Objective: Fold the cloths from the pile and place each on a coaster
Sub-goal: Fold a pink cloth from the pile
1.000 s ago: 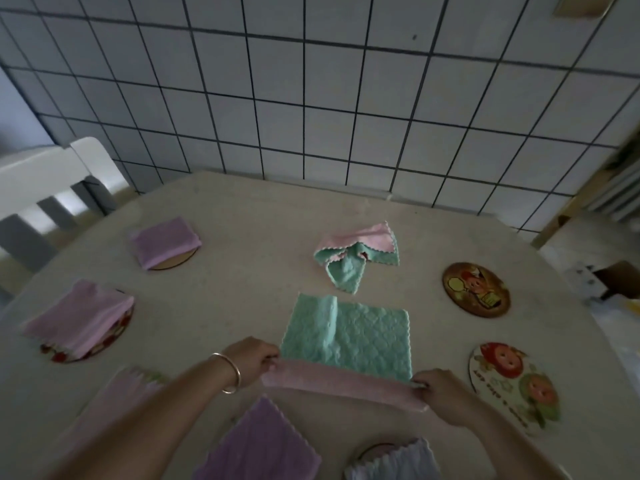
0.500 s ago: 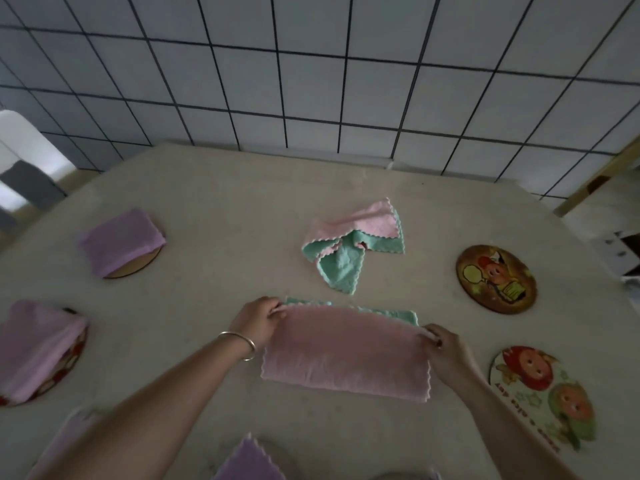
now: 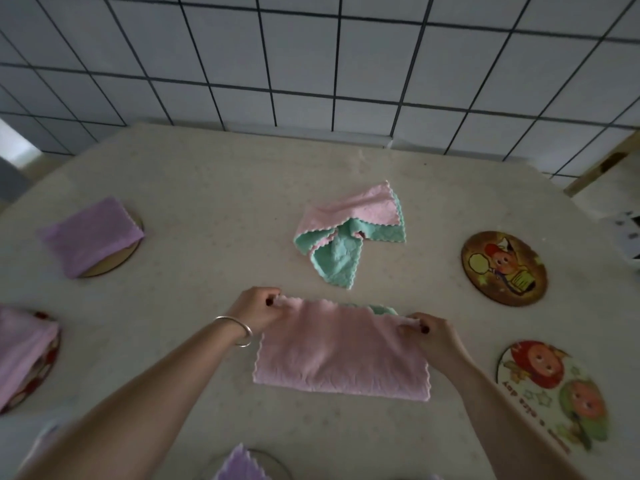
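From the head view I watch the near edge of the pink cloth (image 3: 341, 355), which a second ago was only a rolled strip at the front of the open green face, now carried all the way over to the far edge. The green side is covered except for a sliver showing just beyond the right-hand grip. I judge the first fold as good as made, with a second fold and the carry to a coaster not yet done.

The left hand (image 3: 258, 306) pinches the far left corner of the cloth between thumb and curled fingers. The right hand (image 3: 427, 332) pinches the far right corner the same way. The cloth lies flat on the table (image 3: 207, 188) between and just nearer than the two grips.

Beyond the grips lies the last crumpled cloth of the pile (image 3: 349, 237), pink and green, untouched. To the right of the right-hand grip are two bare coasters: a brown cartoon coaster (image 3: 504, 268) farther off and a white fruit-faced coaster (image 3: 554, 396) nearer. The white one carries lettering along its rim, upside down to me; I cannot read it with confidence. I see no brand
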